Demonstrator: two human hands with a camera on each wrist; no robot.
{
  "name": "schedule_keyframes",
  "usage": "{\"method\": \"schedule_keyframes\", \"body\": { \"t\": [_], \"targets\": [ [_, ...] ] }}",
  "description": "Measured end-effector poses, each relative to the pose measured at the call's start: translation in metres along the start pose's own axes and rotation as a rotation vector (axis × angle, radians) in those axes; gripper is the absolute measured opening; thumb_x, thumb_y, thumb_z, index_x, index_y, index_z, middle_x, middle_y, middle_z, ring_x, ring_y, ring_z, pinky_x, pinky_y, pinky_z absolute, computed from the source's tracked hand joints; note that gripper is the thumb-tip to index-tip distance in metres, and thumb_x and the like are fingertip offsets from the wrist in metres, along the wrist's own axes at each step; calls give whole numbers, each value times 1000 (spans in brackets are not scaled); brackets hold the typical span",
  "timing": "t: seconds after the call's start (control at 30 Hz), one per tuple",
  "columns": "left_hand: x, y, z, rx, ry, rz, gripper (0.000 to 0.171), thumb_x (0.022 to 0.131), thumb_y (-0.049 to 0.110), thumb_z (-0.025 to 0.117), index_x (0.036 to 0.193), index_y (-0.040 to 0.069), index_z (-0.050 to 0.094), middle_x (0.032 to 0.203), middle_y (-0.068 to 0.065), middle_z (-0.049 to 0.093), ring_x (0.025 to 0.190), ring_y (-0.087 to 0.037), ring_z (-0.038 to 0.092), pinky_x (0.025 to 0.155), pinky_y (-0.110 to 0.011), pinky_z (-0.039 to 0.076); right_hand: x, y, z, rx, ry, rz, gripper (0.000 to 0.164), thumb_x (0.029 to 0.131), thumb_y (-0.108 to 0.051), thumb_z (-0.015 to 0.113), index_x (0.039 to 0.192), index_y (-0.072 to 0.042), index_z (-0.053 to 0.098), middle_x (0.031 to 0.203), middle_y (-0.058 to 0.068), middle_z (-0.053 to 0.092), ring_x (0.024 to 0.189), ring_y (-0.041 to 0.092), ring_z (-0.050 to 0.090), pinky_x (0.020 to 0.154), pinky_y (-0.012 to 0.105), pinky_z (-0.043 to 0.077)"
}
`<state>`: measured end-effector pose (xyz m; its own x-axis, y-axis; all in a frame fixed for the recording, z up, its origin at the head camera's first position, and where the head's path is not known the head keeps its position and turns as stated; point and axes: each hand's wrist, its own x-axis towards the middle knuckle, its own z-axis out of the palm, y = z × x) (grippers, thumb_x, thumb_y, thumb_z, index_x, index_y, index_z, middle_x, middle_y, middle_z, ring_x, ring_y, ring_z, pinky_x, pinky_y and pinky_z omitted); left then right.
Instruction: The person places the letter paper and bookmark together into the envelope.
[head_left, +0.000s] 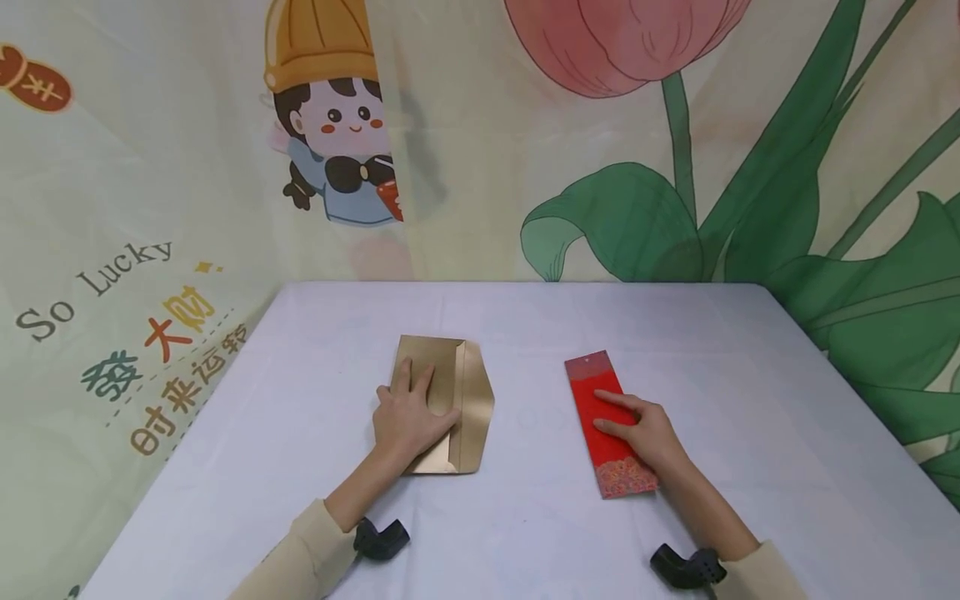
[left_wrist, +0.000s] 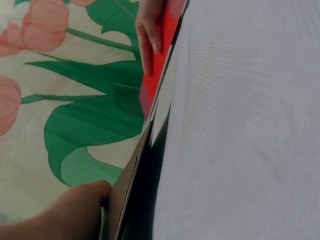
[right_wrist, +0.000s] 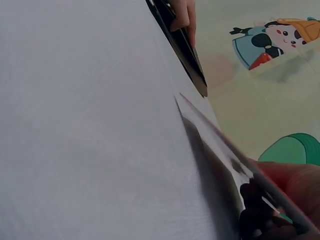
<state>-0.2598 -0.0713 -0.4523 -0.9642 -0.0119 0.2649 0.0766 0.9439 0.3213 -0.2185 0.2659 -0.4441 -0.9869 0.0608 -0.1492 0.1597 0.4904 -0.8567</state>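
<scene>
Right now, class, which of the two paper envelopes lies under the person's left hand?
The gold envelope: it is the wider one, with the left hand spread on it. The red envelope is slimmer and held by the right hand.

Open passage over white table [head_left: 525, 400] between gold envelope [head_left: 469, 392] and red envelope [head_left: 606, 443], backdrop [head_left: 465, 175] blocking the far side

White table [head_left: 517, 533]; behind, printed tulip [head_left: 626, 42], cartoon figure [head_left: 348, 150].

From the head we look forward and down over the desk [head_left: 525, 542]; from each wrist we peer sideways, close and low, along its surface, all three views sharing the gold envelope [head_left: 472, 383] and red packet [head_left: 611, 450].
</scene>
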Motion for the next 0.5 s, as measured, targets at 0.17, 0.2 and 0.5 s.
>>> {"method": "schedule_keyframes", "body": {
  "t": [0.17,0.2,0.5],
  "targets": [
    [1,1,1,0,6,14,79,61,55,55,133,24,44,141,-10,30,79,-36,42,43,-32,32,1,-3,-3,28,-9,56,55,77,-32,68,128,-21,52,137,18,35,120,32,33,70,26,50],
    [2,1,1,4,8,16,79,60,55,55,132,24,45,141,-10,30,79,-36,42,43,-32,32,1,-4,-2,33,-4,57,55,77,-32,68,128,-21,51,137,18,35,120,32,33,70,26,49],
    [1,0,2,11,-19,-2,79,62,57,53,134,25,43,143,-9,28,81,-36,42,44,-34,35,9,-44,46,195,-124,27,61,78,-25,67,133,-33,43,137,10,38,116,26,45,76,29,50]
  ]
}}
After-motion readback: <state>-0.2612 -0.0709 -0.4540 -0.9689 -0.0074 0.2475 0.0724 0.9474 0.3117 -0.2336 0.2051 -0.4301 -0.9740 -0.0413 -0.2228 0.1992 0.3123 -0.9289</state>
